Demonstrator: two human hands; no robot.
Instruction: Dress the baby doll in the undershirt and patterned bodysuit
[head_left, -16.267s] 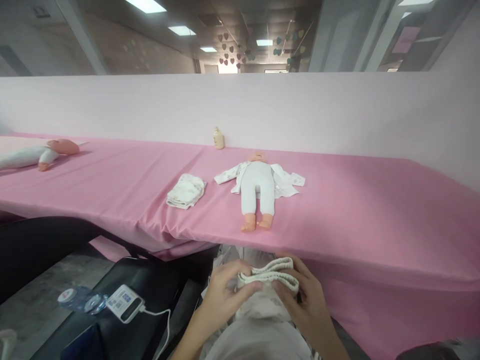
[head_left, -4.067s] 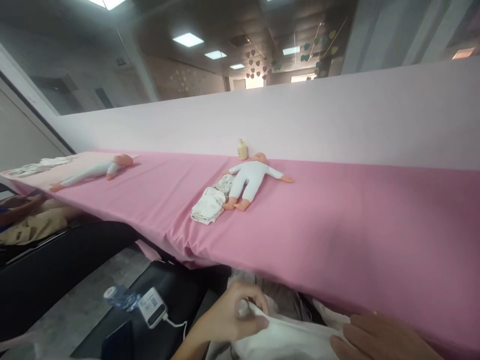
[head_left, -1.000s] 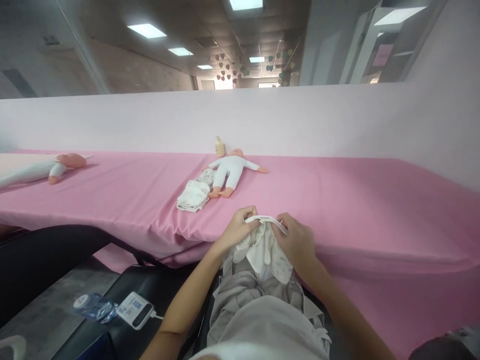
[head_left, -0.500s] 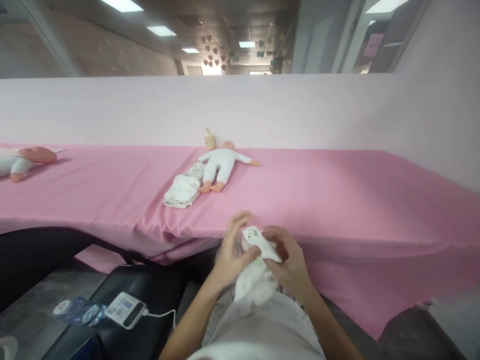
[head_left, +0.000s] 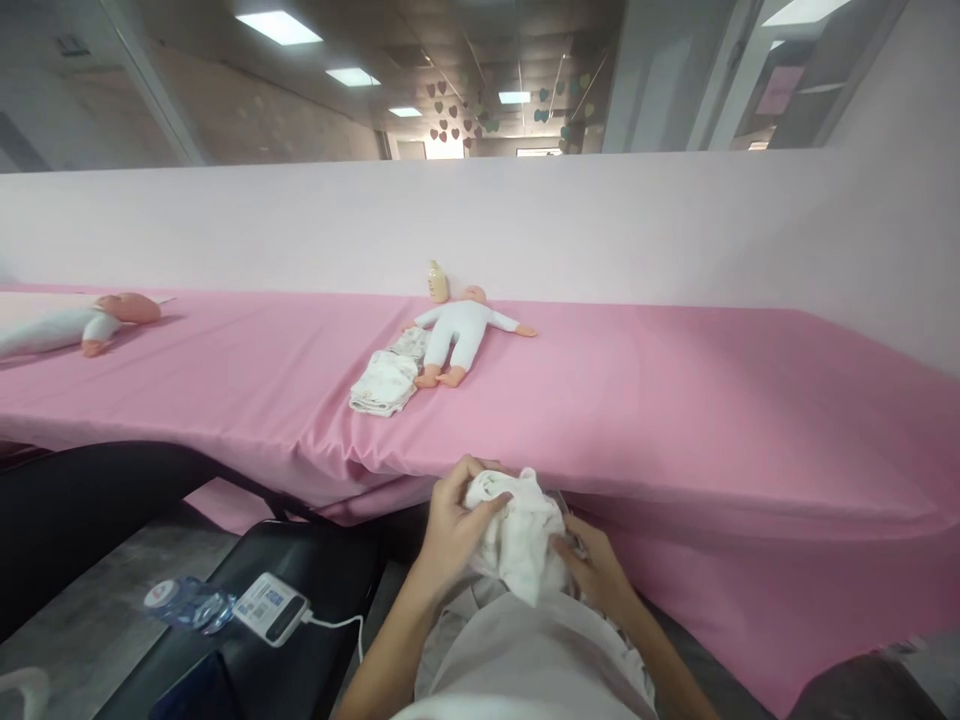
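Note:
Over my lap, just below the table's front edge, both hands hold a small white printed baby garment (head_left: pixel 521 535), bunched up. My left hand (head_left: pixel 454 525) grips its upper left part with the fingers curled around the cloth. My right hand (head_left: pixel 596 565) holds it from below on the right, partly hidden by the cloth. Further off, on the pink tablecloth (head_left: pixel 675 400), a baby doll (head_left: pixel 457 335) in a white suit lies on its back, with folded white cloths (head_left: pixel 386 380) beside its feet.
A small yellowish bottle (head_left: pixel 437 282) stands behind the doll against the pale partition. A second doll (head_left: pixel 82 322) lies at the far left of the table. On a black seat at lower left lie a water bottle (head_left: pixel 187 603) and a power bank (head_left: pixel 271 606) with a cable.
The garment, held up at table height by its band a second ago, has dropped to my lap and is now bunched between both hands.

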